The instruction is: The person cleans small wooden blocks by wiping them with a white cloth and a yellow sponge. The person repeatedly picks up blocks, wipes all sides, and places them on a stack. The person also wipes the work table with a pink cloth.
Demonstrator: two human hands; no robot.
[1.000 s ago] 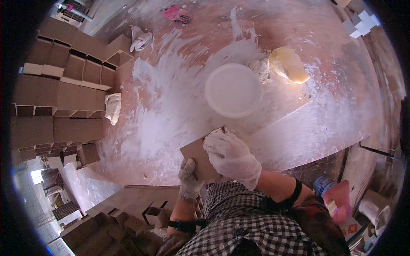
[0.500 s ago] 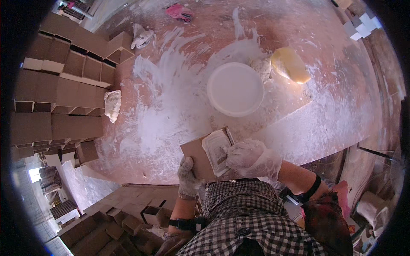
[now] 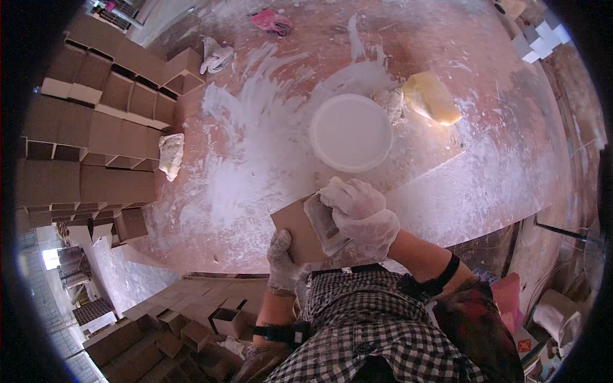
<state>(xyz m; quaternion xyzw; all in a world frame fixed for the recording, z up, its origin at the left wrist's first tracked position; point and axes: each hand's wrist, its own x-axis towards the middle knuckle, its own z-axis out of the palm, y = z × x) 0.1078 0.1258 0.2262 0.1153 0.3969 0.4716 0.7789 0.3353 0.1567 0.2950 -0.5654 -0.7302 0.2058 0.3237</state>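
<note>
My left hand (image 3: pixel 281 260), in a pale knit glove, grips the near left side of a brown cardboard box (image 3: pixel 295 225), thumb on top. White paste (image 3: pixel 317 220) forms a rectangular smear on the box's right part, with a darker middle. My right hand (image 3: pixel 361 210), in a white glove with a loose, thin covering, is closed over the far right edge of that smear. Whatever its fingers hold, if anything, is hidden. Just beyond the hands a round white tub or lid (image 3: pixel 351 133) rests on the paste-streaked table (image 3: pixel 255 191).
Stacked brown boxes (image 3: pixel 115 134) line the table's left side, and more boxes (image 3: pixel 153 341) fill the lower left. A yellow lump like a sponge (image 3: pixel 431 97) lies beyond the round tub. Crumpled cloths (image 3: pixel 217 56) and a pink cloth (image 3: pixel 271 22) lie at the far side.
My right hand has moved up and left along the pasted area to its far edge, baring more of the near right part. The left hand keeps its grip on the box.
</note>
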